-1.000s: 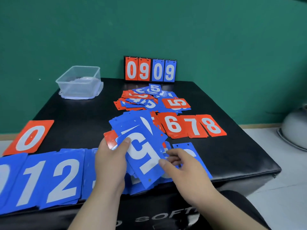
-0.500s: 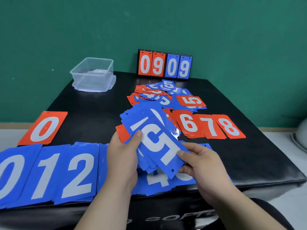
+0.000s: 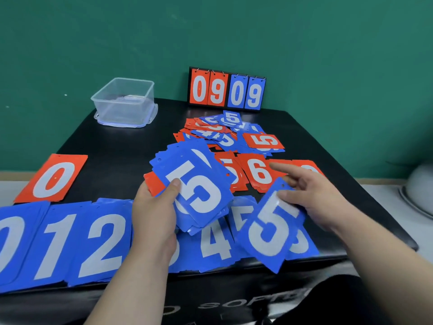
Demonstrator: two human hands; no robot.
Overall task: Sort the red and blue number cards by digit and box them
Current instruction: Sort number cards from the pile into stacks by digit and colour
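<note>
My left hand (image 3: pixel 154 214) grips a fanned stack of cards (image 3: pixel 194 184) above the black table, thumb on top; the top card is a blue 5. My right hand (image 3: pixel 311 198) pinches a single blue 5 card (image 3: pixel 269 231) by its upper end, just right of the stack and over the front row. Blue piles showing 0, 1, 2, 4 and 5 (image 3: pixel 61 245) line the front edge. A red 0 (image 3: pixel 52 179) lies at the left; red 5, 6 and further cards (image 3: pixel 257 174) lie behind my right hand. An unsorted heap (image 3: pixel 229 134) sits farther back.
A clear plastic box (image 3: pixel 125 102) stands at the back left of the black table (image 3: pixel 112 151). A flip scoreboard reading 09 09 (image 3: pixel 227 90) stands against the green wall. A grey rounded object (image 3: pixel 419 191) is off the table's right side.
My right hand has drawn the top blue 5 off the stack and carried it right and down. Another blue 5 now tops the stack in my left hand.
</note>
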